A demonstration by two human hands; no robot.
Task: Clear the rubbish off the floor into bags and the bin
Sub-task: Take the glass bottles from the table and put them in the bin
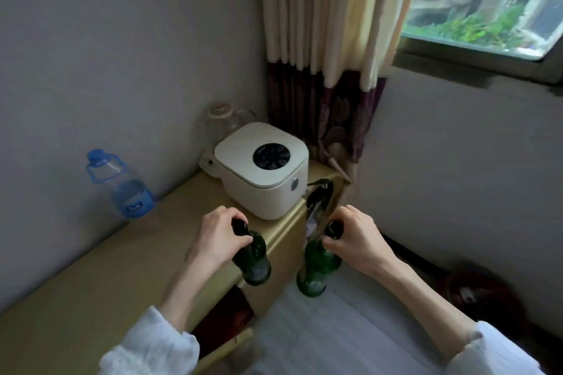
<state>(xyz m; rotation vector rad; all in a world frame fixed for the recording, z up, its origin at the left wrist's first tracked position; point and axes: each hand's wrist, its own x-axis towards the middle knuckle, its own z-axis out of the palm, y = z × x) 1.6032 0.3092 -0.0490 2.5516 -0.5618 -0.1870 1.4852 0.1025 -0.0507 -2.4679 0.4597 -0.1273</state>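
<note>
Bottles in both hands, mid-task: left hand (pixel 217 237) had fingers curled round the neck of one green bottle (pixel 254 263), right hand (pixel 355 237) clamped on the neck of another (pixel 316 268), both held at centre frame over the tabletop (pixel 91 268) edge. No bag or bin in view, so disposal was judged still to come. Bottles were dark glossy glass, round-bodied. White rounded-square cooker (pixel 263 169) sat behind; clear plastic water bottle (pixel 122 184) at left.

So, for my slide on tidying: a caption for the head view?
Left hand and right hand each grip a dark green glass bottle by its neck.
</note>
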